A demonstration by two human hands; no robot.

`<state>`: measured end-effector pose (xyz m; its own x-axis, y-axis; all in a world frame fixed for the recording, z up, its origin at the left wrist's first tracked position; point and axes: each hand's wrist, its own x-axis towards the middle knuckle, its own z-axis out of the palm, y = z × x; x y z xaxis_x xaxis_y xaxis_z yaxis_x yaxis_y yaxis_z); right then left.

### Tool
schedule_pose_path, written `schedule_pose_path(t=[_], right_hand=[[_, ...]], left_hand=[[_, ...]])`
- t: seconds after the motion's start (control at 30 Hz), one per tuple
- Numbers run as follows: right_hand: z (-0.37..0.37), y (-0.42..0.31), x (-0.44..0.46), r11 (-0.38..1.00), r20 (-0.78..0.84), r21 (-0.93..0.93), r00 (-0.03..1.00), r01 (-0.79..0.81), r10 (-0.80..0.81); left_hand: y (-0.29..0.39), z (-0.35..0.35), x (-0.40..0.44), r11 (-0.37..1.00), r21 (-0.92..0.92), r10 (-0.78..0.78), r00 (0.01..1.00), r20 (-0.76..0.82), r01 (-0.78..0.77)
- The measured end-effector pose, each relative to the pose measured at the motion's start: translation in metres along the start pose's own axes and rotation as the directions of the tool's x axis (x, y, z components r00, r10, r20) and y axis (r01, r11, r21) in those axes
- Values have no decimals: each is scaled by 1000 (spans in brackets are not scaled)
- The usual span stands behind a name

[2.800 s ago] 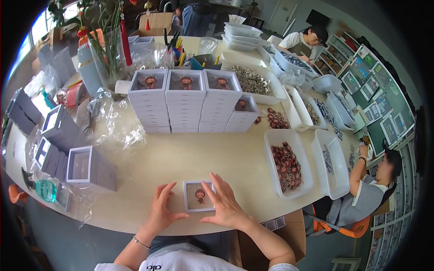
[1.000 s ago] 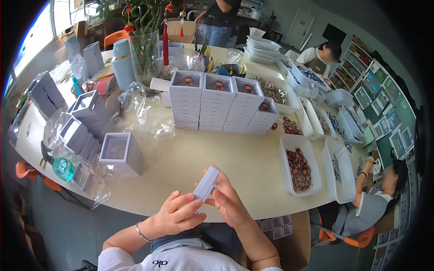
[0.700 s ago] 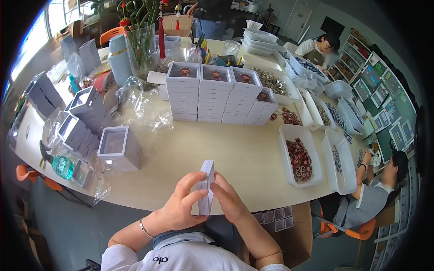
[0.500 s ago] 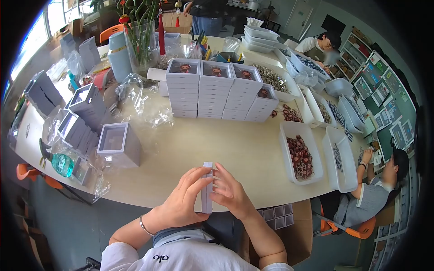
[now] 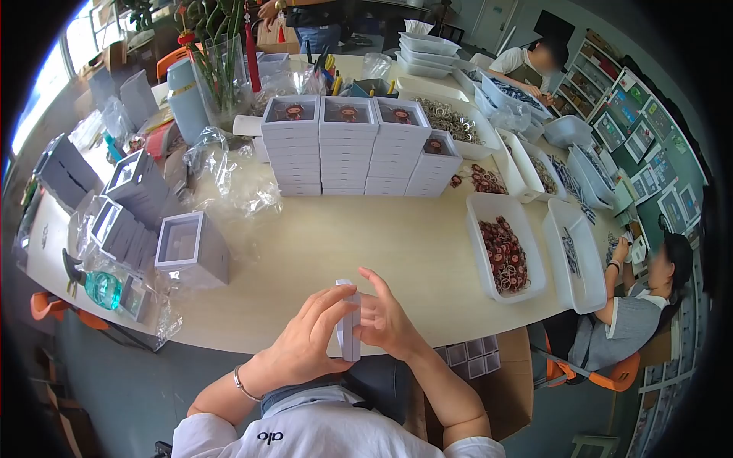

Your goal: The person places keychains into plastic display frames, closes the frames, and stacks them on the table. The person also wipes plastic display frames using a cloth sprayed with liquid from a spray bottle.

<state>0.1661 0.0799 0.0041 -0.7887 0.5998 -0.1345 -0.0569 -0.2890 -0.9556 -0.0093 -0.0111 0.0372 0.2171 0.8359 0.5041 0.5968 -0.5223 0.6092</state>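
Note:
A slim white box point(image 5: 350, 328) stands on edge at the table's front edge, between my two hands. My left hand point(image 5: 305, 332) grips it from the left, fingers over its top and thumb below. On the other side, my right hand point(image 5: 388, 320) has its index finger raised and its other fingers bent against the box; part of them is hidden behind it. Beyond the hands rise stacks of white boxes point(image 5: 347, 153) with clear lids, red figures showing in the top ones. Another stack of framed boxes point(image 5: 192, 252) is at the left.
White tubs hold red figure keychains point(image 5: 502, 256) and blue-grey pieces point(image 5: 570, 252). At the left lie a green spray bottle point(image 5: 103, 288) and plastic film point(image 5: 229, 183). A carton point(image 5: 511, 382) is below the table at right. Co-workers sit at right point(image 5: 630, 320) and back right point(image 5: 527, 69).
The box lay flat on the table between my open hands; now it is held on edge. My right index finger has lifted, and the whole view has shifted.

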Motion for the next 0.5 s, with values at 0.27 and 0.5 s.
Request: schedule_pose_path(t=[0.27, 0.5], right_hand=[[4, -12, -4, 997, -66, -75, 997, 21, -26], [23, -24, -19, 751, 43, -609, 956, 257, -291]], left_hand=[[-11, 4, -4, 967, -241, -95, 995, -21, 87], [-19, 7, -2, 478, -776, -448, 874, 187, 411]])
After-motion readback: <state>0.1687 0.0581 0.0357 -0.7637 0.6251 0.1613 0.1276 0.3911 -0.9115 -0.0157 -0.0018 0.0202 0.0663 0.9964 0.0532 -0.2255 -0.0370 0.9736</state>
